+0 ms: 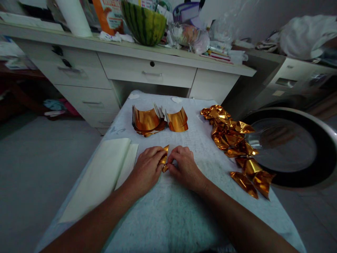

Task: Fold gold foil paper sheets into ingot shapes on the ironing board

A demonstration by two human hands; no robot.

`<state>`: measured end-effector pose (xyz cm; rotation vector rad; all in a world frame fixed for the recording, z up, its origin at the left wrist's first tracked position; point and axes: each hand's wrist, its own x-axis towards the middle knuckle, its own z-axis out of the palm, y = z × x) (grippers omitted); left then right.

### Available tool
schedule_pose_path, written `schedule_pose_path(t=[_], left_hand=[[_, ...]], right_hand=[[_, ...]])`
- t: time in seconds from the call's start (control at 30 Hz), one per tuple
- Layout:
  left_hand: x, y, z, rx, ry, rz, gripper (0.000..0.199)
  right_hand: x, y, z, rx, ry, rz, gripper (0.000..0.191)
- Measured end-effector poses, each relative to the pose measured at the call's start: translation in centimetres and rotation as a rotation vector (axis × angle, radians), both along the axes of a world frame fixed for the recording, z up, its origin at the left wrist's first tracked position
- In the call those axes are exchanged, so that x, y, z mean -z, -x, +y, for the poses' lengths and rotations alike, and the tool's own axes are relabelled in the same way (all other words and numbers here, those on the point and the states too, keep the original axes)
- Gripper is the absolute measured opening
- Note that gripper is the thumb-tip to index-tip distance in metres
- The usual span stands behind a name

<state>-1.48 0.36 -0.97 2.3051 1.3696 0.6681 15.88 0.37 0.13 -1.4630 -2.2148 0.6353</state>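
Note:
Both hands meet over the middle of the cloth-covered table (pixel 189 218). Between them is a small piece of gold foil paper (pixel 164 159), partly folded and partly hidden by my fingers. My left hand (pixel 150 164) is closed on it from the left, fingers pressing it down. My right hand (pixel 183 164) pinches at its right edge, thumb and forefinger together. Just beyond the hands stand curled stacks of gold foil sheets, a larger stack (pixel 146 120) on the left and a smaller stack (pixel 178 121) on the right. A heap of folded gold foil pieces (pixel 223 137) lies along the right side.
White paper sheets (pixel 105 168) lie at the table's left edge. Behind stands a white desk (pixel 147 70) with drawers, holding half a watermelon (pixel 143 24), a paper roll (pixel 75 17) and plastic bags. At the right, a washing machine (pixel 289 77) has its round door (pixel 286 146) hanging open beside the table.

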Motion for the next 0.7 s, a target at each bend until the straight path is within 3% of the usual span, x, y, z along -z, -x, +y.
schedule_pose_path(t=[0.17,0.33,0.7], left_hand=[[-0.42,0.0,-0.11,0.001,0.012,-0.016,0.033],[-0.88,-0.07,-0.19,0.01,0.035,-0.039,0.016],[-0.66,0.13,0.04,0.027,0.042,-0.049,0.014]], right_hand=[[0.06,0.05,-0.03,0.015,0.001,-0.026,0.009],[-0.02,0.05,-0.01,0.007,0.014,-0.03,0.008],[-0.47,0.24,-0.11,0.015,0.036,-0.043,0.005]])
